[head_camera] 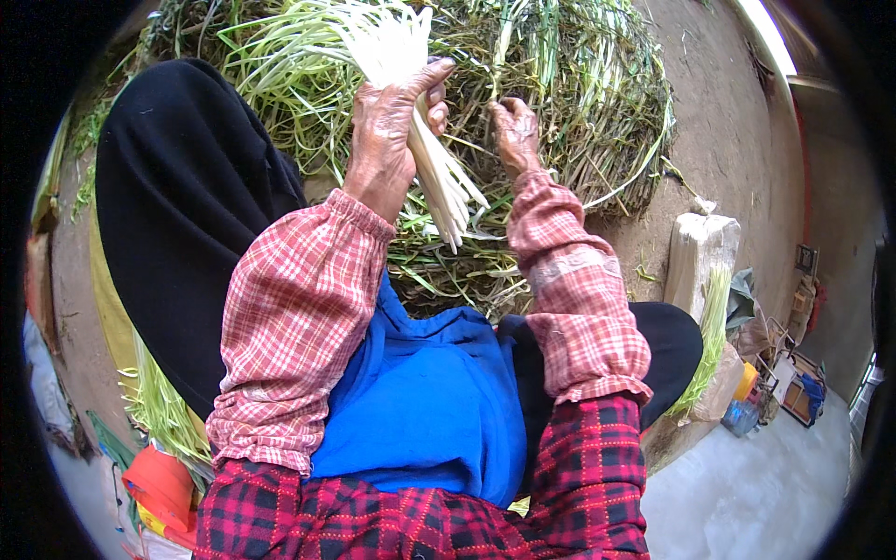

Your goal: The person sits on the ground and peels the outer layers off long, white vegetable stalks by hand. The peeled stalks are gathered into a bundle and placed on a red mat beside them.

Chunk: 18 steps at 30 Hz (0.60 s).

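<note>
My left hand (392, 133) is closed around a bundle of pale blanched leafy stalks (441, 178), probably garlic greens or chives. Their white stem ends point down toward my lap, and the loose yellow-green leaves (301, 49) fan out past my thumb to the upper left. To the right, my right hand (516, 131) pinches the lower end of a single yellowish stalk (502, 49) over a large heap of uncleaned stalks (595, 105) with brown, withered outer leaves. Stripped leaves and scraps (448, 276) lie between my legs, below the bundle.
By my right knee stand a plastic-wrapped block (700, 252) and another bunch of green stalks (710, 329). More stalks (157, 392) lie at the left beside an orange-red plastic container (159, 483). A folding chair (798, 388) and other clutter occupy the far right.
</note>
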### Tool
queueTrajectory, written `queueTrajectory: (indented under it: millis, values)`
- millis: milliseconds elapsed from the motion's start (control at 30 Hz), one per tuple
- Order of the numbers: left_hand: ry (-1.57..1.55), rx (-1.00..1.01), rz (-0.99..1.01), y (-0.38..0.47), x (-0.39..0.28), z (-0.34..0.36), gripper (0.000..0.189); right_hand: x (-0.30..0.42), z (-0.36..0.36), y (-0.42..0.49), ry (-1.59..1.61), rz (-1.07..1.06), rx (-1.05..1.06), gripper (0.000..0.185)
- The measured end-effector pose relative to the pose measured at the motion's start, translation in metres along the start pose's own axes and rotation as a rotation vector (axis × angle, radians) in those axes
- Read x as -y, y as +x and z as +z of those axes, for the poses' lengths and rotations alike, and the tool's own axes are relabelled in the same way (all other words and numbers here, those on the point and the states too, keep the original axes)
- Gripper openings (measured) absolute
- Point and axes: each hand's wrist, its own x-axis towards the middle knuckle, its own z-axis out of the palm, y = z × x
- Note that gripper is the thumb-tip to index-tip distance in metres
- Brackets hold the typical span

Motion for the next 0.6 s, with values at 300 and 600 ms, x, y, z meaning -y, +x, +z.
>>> queueTrajectory:
  millis: [300,600]
  values:
    - [-0.085,-0.02,0.027,0.004,-0.001,0.005,0.013,0.068,-0.096,-0.001,0.36,0.014,0.091,0.015]
    - [-0.078,-0.003,0.103,0.009,-0.008,0.005,0.013,0.078,-0.138,-0.053,0.318,0.132,0.318,0.02]
